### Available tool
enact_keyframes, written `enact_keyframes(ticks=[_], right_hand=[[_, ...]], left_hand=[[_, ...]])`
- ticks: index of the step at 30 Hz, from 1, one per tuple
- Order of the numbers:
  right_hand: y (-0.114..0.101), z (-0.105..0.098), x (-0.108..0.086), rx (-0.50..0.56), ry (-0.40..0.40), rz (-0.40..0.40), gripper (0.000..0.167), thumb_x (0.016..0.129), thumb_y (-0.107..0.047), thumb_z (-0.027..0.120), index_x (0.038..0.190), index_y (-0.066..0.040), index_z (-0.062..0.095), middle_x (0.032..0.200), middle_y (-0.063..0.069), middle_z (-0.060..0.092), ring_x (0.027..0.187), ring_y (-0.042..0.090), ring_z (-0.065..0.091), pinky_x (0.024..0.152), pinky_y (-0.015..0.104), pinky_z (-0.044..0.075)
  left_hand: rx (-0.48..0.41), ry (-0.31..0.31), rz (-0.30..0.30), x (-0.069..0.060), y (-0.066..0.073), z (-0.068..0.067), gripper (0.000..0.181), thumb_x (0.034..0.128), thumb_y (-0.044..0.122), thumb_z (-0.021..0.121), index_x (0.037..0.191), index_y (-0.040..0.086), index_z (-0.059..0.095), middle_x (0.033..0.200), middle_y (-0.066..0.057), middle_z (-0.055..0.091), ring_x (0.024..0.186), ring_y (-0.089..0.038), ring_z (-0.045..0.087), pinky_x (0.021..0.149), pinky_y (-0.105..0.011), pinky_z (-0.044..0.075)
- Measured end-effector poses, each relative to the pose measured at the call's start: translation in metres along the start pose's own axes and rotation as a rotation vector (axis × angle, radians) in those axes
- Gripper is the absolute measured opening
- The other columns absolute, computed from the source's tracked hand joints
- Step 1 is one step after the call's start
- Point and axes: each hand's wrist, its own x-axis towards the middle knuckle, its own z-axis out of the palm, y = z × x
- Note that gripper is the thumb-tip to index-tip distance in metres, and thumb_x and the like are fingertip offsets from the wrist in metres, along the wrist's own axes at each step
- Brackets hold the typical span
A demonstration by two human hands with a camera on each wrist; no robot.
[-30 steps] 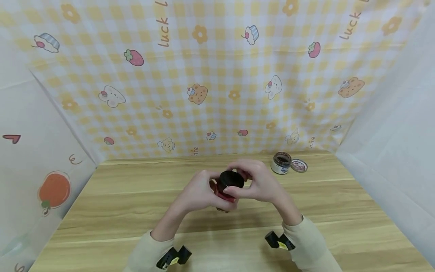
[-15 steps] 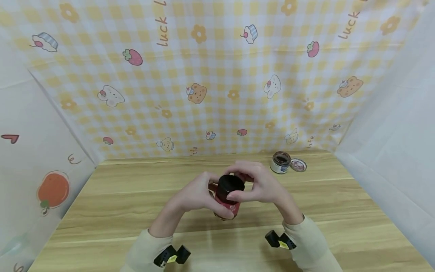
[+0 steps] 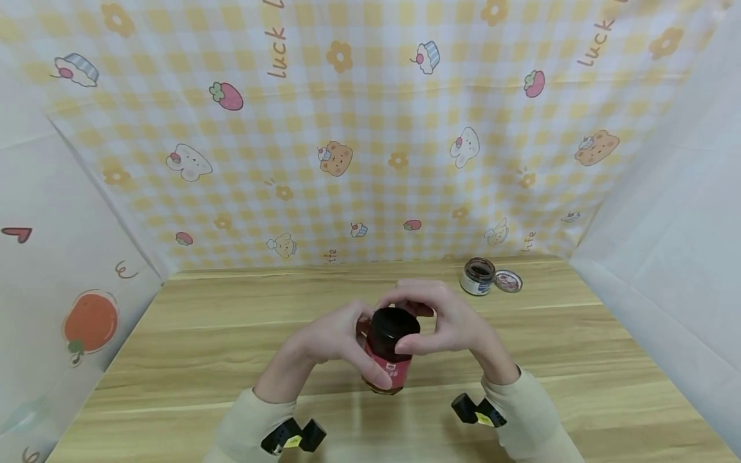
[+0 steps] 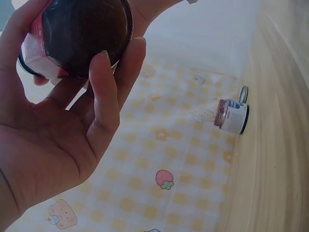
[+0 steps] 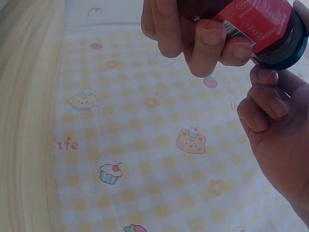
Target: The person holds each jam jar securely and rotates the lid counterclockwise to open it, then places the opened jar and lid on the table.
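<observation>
A glass jar with dark contents and a red label is held above the table in front of the person. Its black lid faces up in the head view. The left hand grips the jar's body, thumb across the label. In the left wrist view the jar's dark base shows, with fingers curled round it. The right hand holds the lid, its thumb on the near side and fingers behind. In the right wrist view the right hand is at the lid's edge; part of the lid is out of frame.
A small jar with a white label stands uncovered at the back right of the wooden table. Its lid lies beside it, inner side up. A yellow checked cloth hangs behind, with white sheets at both sides.
The red-labelled jar has come down and nearer the person, and more of its label shows below the left thumb. Both hands have moved slightly with it, still holding jar and lid.
</observation>
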Motion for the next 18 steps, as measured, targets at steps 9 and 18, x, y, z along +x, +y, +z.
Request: enact_keyframes(ticks=[9, 18], right_hand=[[-0.0005, -0.0028, 0.0003, -0.049, -0.005, 0.011, 0.066, 0.090, -0.057, 0.065, 0.130, -0.005, 0.064, 0.087, -0.004, 0.054, 0.068, 0.008, 0.041, 0.056, 0.023, 0.039], [-0.0007, -0.0071, -0.0008, -0.010, 0.035, 0.123, 0.081, 0.089, -0.065, 0.049, 0.135, 0.001, 0.059, 0.086, -0.002, 0.060, 0.070, 0.012, 0.053, 0.056, 0.028, 0.046]], left_hand=[[0.062, 0.054, -0.040, -0.0035, 0.0064, 0.0011, 0.036, 0.0722, 0.002, 0.085, 0.103, -0.005, 0.069, 0.091, -0.006, 0.073, 0.080, -0.015, 0.067, 0.071, -0.030, 0.057], [0.117, 0.211, -0.093, -0.0039, 0.0101, 0.0032, 0.034, 0.0735, 0.011, 0.088, 0.103, 0.003, 0.073, 0.091, -0.011, 0.073, 0.082, -0.023, 0.067, 0.069, -0.037, 0.058]])
